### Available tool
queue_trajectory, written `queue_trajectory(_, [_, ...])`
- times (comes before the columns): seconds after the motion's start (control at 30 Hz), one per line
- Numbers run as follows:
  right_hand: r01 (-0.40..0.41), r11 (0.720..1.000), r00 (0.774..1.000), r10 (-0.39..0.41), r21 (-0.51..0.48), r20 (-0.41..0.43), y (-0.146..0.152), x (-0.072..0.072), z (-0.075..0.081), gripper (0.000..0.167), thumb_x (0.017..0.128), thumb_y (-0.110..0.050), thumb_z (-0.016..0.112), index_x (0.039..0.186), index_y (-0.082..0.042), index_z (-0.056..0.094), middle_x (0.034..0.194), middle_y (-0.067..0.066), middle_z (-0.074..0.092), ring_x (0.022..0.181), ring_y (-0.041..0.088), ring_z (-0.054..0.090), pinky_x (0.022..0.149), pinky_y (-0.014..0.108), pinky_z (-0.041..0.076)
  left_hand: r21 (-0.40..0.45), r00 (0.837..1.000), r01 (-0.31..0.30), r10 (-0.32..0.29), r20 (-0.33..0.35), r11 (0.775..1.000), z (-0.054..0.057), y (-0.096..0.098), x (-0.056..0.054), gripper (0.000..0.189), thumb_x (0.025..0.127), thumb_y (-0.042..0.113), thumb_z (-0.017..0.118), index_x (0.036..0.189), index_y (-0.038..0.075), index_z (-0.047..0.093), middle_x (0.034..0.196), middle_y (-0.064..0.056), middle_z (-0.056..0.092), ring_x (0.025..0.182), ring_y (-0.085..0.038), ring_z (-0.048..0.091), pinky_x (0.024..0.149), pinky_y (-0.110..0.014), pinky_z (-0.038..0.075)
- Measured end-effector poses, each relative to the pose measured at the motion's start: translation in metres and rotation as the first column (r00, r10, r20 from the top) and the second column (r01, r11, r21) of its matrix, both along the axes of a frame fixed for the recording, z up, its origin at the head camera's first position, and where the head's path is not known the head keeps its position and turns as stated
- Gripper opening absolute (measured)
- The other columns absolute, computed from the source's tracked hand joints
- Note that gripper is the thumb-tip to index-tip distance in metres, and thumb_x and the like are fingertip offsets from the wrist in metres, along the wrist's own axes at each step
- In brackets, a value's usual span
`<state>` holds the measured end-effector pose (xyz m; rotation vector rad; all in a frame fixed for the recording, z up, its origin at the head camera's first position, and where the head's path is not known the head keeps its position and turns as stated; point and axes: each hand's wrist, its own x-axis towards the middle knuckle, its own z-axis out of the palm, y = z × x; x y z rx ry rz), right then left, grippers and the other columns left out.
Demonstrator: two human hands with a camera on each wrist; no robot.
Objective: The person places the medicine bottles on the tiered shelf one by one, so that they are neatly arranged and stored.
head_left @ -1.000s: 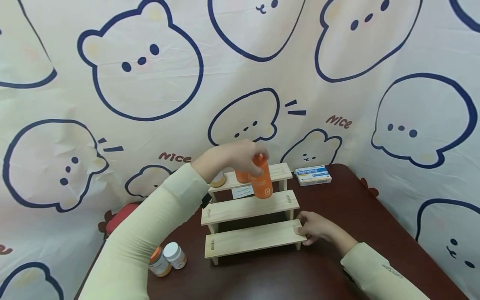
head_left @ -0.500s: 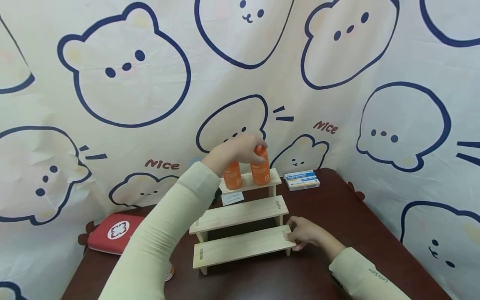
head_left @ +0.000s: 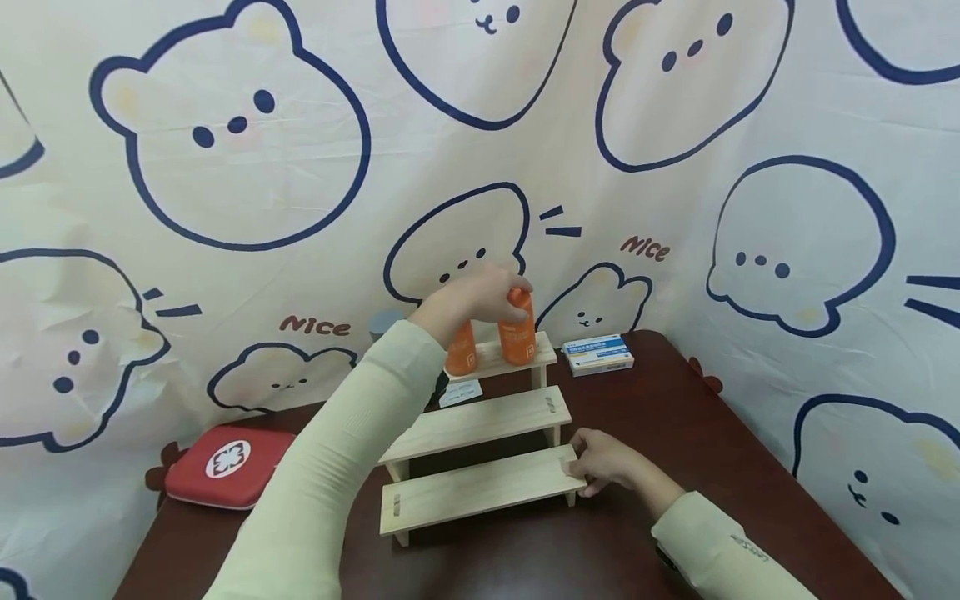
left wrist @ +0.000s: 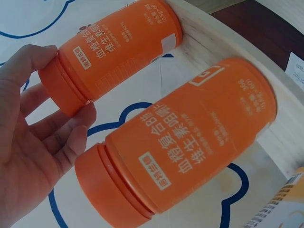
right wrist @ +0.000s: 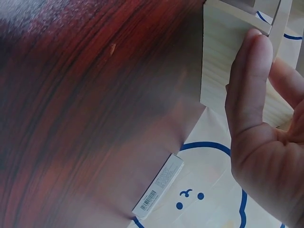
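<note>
In the head view my left hand (head_left: 483, 293) reaches over the top tier of a three-tiered wooden rack (head_left: 472, 492). Its thumb and fingers pinch the cap of an orange bottle (head_left: 517, 340), which stands upright at that tier's right end. A matching orange bottle (left wrist: 190, 137) stands just to its left, close beside it, partly covered by my wrist in the head view. Low on the right, my right hand (head_left: 606, 460) grips the right end of the bottom tier between thumb and fingers; the right wrist view shows the thumb (right wrist: 251, 80) against the pale wood.
A blue-and-white box (head_left: 597, 354) lies right of the rack at the back. A red first-aid case (head_left: 225, 467) sits at the table's left. A small card (head_left: 460, 393) shows under the top tier. Beside the orange bottles is an orange-and-white labelled container (left wrist: 280, 204).
My left hand has moved the orange bottle from over the middle tier back onto the top tier. The head view has shifted, bringing the red case into sight. My right hand keeps its grip.
</note>
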<state>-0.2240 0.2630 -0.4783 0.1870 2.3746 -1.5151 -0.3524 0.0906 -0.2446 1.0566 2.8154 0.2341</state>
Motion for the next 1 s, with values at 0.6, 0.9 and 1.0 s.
queue_trajectory(0.6, [-0.006, 1.000, 1.000, 0.005, 0.026, 0.021, -0.004, -0.001, 0.003, 0.031, 0.085, -0.001, 0.065, 0.110, 0.006, 0.050, 0.087, 0.019, 0.054, 0.061, 0.024, 0.060, 0.049, 0.031, 0.054, -0.031, 0.998, 0.001, 0.001, 0.055, 1.000, 0.004, -0.009, 0.008, 0.065, 0.089, 0.041, 0.062, 0.147, 0.032, 0.031, 0.148, -0.004, 0.036, 0.126, -0.025, 0.043, 0.101, -0.050, 0.039])
queue_trajectory(0.9, [-0.016, 1.000, 1.000, 0.015, 0.024, 0.023, -0.004, -0.001, 0.006, 0.029, 0.085, -0.002, 0.066, 0.108, 0.005, 0.050, 0.082, 0.019, 0.056, 0.059, 0.023, 0.060, 0.048, 0.030, 0.053, 0.075, 0.999, 0.037, -0.034, -0.040, 0.996, 0.032, -0.029, 0.011, 0.066, 0.089, 0.043, 0.060, 0.147, 0.032, 0.030, 0.152, -0.001, 0.030, 0.138, -0.024, 0.029, 0.106, -0.048, 0.034])
queue_trajectory(1.0, [-0.025, 0.999, 0.999, 0.024, 0.029, 0.025, -0.003, -0.001, 0.007, 0.030, 0.085, -0.003, 0.066, 0.108, 0.005, 0.049, 0.081, 0.019, 0.056, 0.058, 0.022, 0.061, 0.048, 0.031, 0.054, 0.117, 0.998, 0.046, -0.039, -0.055, 0.992, 0.042, -0.039, 0.012, 0.066, 0.090, 0.041, 0.061, 0.147, 0.030, 0.030, 0.152, 0.001, 0.030, 0.139, -0.022, 0.028, 0.107, -0.046, 0.033])
